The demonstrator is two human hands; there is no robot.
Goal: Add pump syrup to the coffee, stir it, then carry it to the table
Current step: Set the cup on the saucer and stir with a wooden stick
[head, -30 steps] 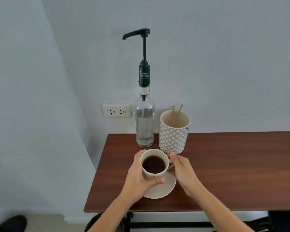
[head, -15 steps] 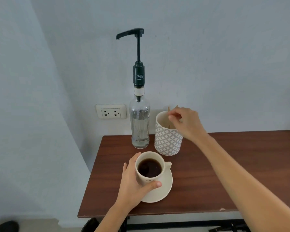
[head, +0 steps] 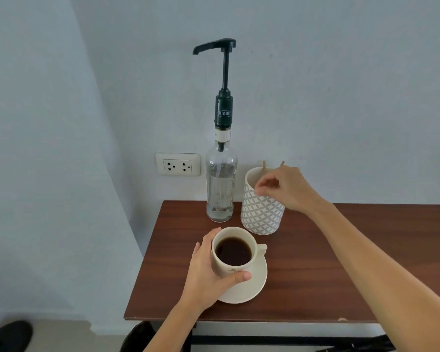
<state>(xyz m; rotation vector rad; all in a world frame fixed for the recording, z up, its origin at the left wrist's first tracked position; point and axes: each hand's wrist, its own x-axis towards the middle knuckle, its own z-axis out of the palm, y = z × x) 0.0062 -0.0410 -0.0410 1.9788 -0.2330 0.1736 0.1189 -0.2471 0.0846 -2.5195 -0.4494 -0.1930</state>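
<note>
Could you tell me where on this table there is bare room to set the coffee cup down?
The wooden table is bare to the right of the patterned holder and saucer, crossed only by the right forearm. The back-left corner is crowded: syrup pump bottle, holder, coffee cup, left hand and right hand.

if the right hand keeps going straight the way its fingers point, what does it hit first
The right hand points left over the patterned holder, fingers pinched beside the wooden sticks. Straight on it would probably meet the syrup bottle, though depth is unclear.
</note>
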